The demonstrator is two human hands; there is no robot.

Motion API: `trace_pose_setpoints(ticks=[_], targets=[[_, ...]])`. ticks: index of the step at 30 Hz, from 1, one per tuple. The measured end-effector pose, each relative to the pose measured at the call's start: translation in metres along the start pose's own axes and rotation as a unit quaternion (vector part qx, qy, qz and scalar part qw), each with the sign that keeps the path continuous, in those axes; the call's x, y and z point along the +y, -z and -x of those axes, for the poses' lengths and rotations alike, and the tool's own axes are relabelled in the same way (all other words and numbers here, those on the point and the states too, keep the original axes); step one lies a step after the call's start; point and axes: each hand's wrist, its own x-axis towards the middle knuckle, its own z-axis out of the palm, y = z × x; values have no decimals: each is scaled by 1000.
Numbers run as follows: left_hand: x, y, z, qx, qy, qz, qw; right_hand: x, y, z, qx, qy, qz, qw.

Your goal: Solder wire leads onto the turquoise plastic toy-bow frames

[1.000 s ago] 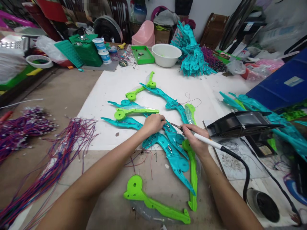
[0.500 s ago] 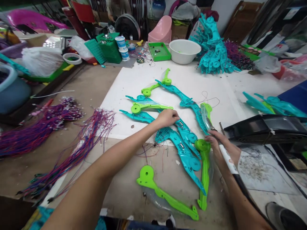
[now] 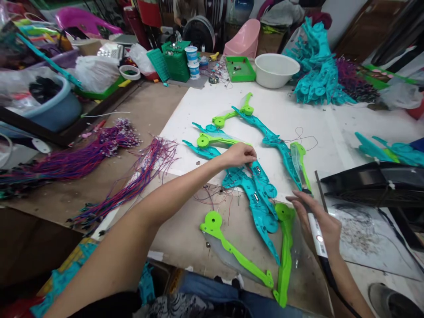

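My left hand (image 3: pixel 239 154) is closed in a pinch at the upper end of a teal plastic bow-shaped piece (image 3: pixel 263 182); what lies between the fingertips is too small to make out. A second teal piece (image 3: pixel 254 206) rests beside it, with thin wires trailing from its left end. In my right hand (image 3: pixel 323 221) is a soldering iron (image 3: pixel 317 236) with a white handle and black cord, held like a pen. Its tip is hard to see against the clear-and-green part (image 3: pixel 300 163) behind it. A green arm (image 3: pixel 285 251) with a round end lies just left of my right hand.
Another green arm (image 3: pixel 238 254) lies near the front edge. Bundles of red and purple wires (image 3: pixel 132 172) spread at left. A black fan-like device (image 3: pixel 374 183) stands at right. Farther back are a white basin (image 3: pixel 276 73), a green tray (image 3: pixel 240 70) and piled teal pieces (image 3: pixel 314 66).
The camera has turned left, so the table appears shifted right. My left hand stays pinched at the teal piece. My right hand still holds the soldering iron, slightly farther from the teal pieces.
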Motion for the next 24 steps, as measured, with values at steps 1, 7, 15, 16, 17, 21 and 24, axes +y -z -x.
trace_pose_setpoints(ticks=[1,7,15,16,17,21,24], targets=[[1,0,0,0,-13,-11,1000,-4,1,-8,21,-18,-6,1000],[2,-1,2,0,-38,-23,999,-11,-36,-67,19,-71,-180,981],[-3,2,-4,9,-66,-112,991,3,-79,-91,-46,-71,-263,961],[-3,2,-5,12,-75,-131,989,2,-80,-92,-51,-65,-251,964],[-3,1,-6,15,-85,-147,985,1,-81,-94,-55,-60,-239,967],[-4,-2,-7,38,-97,-144,984,-6,-84,-102,-47,-48,-221,973],[-3,-2,-5,31,-60,-49,997,-9,-85,-104,-30,-62,-239,968]])
